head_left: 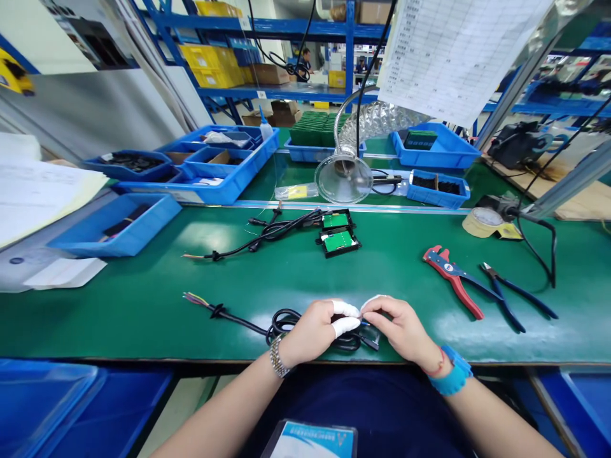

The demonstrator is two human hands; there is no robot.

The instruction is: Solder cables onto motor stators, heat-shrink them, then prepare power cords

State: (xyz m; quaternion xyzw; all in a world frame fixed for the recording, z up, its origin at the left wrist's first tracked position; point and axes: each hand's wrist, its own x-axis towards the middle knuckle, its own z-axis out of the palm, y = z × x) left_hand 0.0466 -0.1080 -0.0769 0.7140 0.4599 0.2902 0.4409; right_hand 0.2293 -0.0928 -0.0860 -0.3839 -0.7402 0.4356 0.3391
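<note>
At the front of the bench, my left hand (322,327), with white finger cots on it, is closed on part of a black cable (238,322). My right hand (396,324) pinches thumb to forefinger right at the left fingertips, on what looks like a thin wire of that cable. A small blue bit shows just below the pinch; the exact end is hidden by the fingers. The cable lies coiled under both hands, and its stripped, multicoloured wires (196,299) stretch out to the left. A dark connector (370,342) sticks out below the right hand.
Behind lie two green circuit boards in black housings (338,240) and bundled black cables (281,228). Red-handled wire strippers (453,277) and cutting pliers (518,296) rest at right. A clear suction hood (344,179), blue bins (119,222) and a tape roll (484,219) stand farther back.
</note>
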